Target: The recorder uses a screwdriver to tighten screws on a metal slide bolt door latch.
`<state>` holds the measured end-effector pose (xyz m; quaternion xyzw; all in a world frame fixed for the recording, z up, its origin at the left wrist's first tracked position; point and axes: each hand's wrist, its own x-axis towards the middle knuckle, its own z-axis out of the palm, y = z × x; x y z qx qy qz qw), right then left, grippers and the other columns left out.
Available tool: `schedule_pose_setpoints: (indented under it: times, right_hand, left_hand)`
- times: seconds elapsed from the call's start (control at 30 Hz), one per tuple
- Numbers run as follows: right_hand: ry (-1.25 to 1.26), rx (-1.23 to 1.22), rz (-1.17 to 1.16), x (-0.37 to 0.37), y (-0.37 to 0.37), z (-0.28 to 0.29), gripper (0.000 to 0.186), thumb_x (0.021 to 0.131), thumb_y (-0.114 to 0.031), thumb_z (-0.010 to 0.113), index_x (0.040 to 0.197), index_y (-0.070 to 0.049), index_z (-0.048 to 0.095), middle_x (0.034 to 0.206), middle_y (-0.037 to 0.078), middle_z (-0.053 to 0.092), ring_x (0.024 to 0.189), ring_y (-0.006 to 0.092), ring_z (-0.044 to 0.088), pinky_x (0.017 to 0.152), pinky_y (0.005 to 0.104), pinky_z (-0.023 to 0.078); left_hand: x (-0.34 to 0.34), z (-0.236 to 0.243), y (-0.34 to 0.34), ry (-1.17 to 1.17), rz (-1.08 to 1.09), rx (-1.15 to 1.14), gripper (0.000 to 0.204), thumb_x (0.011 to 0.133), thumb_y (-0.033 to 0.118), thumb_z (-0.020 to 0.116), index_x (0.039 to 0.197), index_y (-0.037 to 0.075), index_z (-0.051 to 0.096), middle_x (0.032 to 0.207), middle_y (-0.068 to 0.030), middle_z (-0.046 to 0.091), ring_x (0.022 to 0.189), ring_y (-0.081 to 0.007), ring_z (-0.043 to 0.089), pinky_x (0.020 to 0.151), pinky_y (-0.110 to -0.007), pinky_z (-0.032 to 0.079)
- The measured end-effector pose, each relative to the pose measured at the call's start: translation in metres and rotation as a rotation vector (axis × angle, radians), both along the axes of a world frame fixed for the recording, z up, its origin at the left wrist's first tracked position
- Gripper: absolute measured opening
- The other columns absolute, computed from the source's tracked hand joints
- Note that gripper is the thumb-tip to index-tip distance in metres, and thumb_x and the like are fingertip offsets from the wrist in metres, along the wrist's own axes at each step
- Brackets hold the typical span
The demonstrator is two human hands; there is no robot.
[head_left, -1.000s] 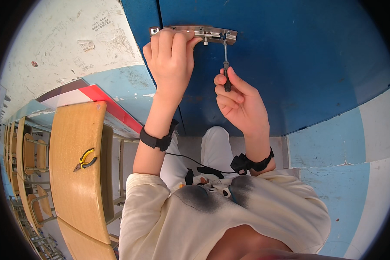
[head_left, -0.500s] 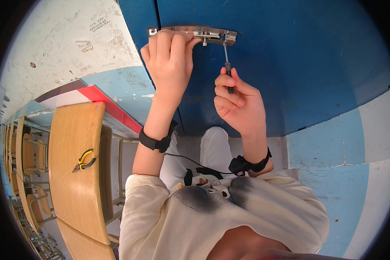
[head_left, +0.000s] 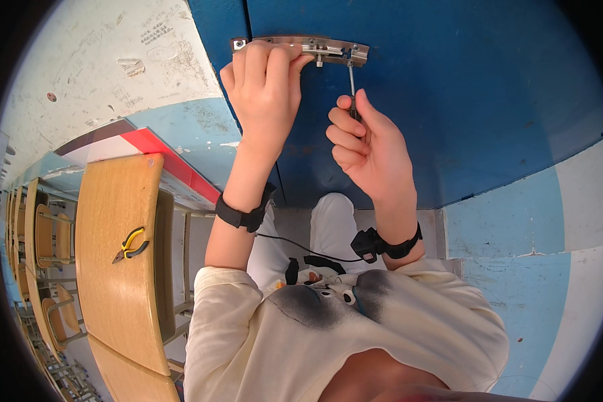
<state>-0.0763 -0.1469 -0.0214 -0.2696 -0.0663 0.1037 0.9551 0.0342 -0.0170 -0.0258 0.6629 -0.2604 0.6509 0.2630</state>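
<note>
Head view: the left hand (head_left: 264,86) pinches the metal latch (head_left: 323,50); the right hand (head_left: 370,142) grips a screwdriver (head_left: 352,86), its tip at the latch end above that hand. Off-axis pressure could make the tip slip, scratching the blue door (head_left: 462,100).

The door (head_left: 449,100) is blue at two o'clock, its bolt (head_left: 323,49) silver at twelve, the pliers (head_left: 125,248) yellow and black at nine.

"Where's room to pass?"
"Right of the screwdriver (head_left: 352,84), over bare door (head_left: 482,100); less between left hand (head_left: 264,84) and right hand (head_left: 374,147)."
"What's in the way?"
"Left hand covers the bolt's (head_left: 328,49) left part; a knee (head_left: 333,221) stands below that gap."
</note>
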Motion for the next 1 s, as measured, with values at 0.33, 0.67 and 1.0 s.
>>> schedule_pose_setpoints:
  times: [0.33, 0.67, 1.0]
  right_hand:
    - [0.027, 0.654, 0.340, 0.010, 0.003, -0.009, 0.031, 0.102, -0.028, 0.035, 0.078, -0.009, 0.043, 0.061, -0.004, 0.026, 0.047, 0.0063, 0.020, 0.038, 0.0213, 0.016]
    - [0.152, 0.130, -0.050, -0.001, 0.014, 0.007, 0.032, 0.100, -0.032, 0.040, 0.092, -0.003, 0.052, 0.065, -0.004, 0.032, 0.053, 0.0062, 0.027, 0.046, 0.0197, 0.023]
    - [0.002, 0.236, 0.085, 0.004, 0.004, -0.005, 0.028, 0.101, -0.027, 0.039, 0.085, -0.007, 0.048, 0.062, -0.005, 0.029, 0.049, 0.0062, 0.022, 0.040, 0.0202, 0.018]
  left_hand:
    - [0.000, -0.002, -0.001, 0.007, 0.003, -0.016, 0.019, 0.074, 0.019, 0.073, 0.085, 0.012, 0.060, 0.083, -0.0009, 0.054, 0.078, -0.0195, 0.051, 0.068, -0.032, 0.034]
    - [-0.002, -0.001, 0.000, 0.058, -0.005, -0.015, 0.021, 0.070, 0.013, 0.076, 0.087, 0.013, 0.063, 0.085, 0.0016, 0.058, 0.080, -0.0186, 0.052, 0.072, -0.031, 0.035]
    - [-0.003, -0.002, -0.002, 0.060, -0.015, -0.026, 0.021, 0.071, 0.013, 0.076, 0.087, 0.013, 0.063, 0.086, 0.0019, 0.058, 0.081, -0.0184, 0.052, 0.072, -0.031, 0.035]
